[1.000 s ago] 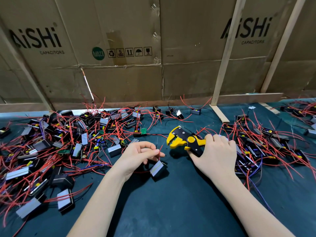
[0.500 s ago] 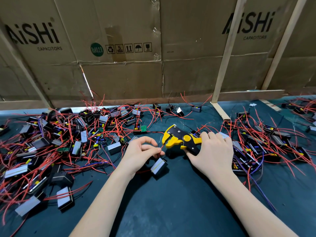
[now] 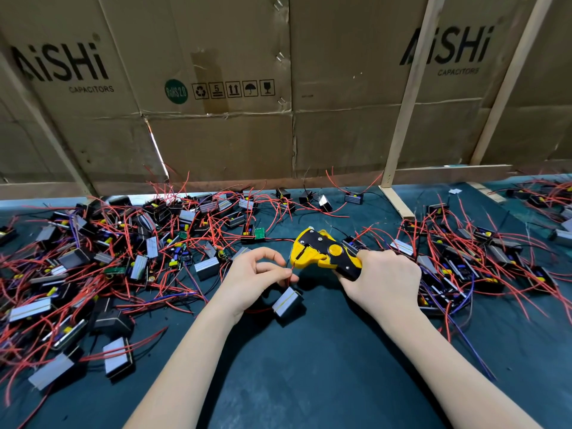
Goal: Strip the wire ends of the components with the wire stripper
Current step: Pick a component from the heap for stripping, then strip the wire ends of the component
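Mid-desk, left hand (image 3: 253,280) pinches a thin red wire (image 3: 289,271) of the small component (image 3: 287,302), end at the wire stripper (image 3: 325,254) mouth; right hand (image 3: 385,281) curled round its handles; wire looks limp, light; hold near the tip

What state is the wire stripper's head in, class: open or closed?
Open. A dark gap shows at the nose of the yellow-and-black wire stripper, facing the thin red wire pinched by the left hand.
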Demonstrator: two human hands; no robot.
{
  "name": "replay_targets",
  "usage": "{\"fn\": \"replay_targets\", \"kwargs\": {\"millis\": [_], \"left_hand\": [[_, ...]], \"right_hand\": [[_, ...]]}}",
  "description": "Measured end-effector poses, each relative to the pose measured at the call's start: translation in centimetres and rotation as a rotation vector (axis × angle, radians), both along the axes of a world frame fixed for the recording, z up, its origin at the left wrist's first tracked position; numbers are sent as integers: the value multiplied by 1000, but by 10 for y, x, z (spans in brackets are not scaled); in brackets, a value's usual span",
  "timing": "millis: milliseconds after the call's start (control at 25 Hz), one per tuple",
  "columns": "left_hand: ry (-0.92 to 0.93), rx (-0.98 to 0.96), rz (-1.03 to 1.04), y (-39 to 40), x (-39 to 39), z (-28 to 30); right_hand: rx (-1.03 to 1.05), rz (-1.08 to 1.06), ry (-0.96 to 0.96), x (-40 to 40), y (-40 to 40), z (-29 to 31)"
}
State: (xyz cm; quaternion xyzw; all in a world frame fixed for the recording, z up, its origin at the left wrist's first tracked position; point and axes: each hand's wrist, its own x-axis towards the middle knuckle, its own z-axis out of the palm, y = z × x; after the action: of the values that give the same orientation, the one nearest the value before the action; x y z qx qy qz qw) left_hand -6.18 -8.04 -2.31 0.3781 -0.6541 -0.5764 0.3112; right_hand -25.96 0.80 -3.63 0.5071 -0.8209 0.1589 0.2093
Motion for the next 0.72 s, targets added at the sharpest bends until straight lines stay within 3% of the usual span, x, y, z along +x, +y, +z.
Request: {"fn": "replay_targets", "kwargs": {"millis": [320, 480, 560, 640, 720], "left_hand": [[-113, -31, -3, -2, 7, 6], [-388, -622, 122, 4, 1, 10], [-200, -751, 21, 18, -15, 13], [-26, -759, -205, 32, -34, 16], [-61, -738, -363, 36, -40, 14]], "right_hand": [[-214, 32, -63, -3, 2, -1], [-409, 95, -222, -10, 8, 14], [-545, 158, -343, -10, 13, 24], [-678, 207, -413, -10, 17, 31], [-764, 222, -413, -13, 21, 35]]}}
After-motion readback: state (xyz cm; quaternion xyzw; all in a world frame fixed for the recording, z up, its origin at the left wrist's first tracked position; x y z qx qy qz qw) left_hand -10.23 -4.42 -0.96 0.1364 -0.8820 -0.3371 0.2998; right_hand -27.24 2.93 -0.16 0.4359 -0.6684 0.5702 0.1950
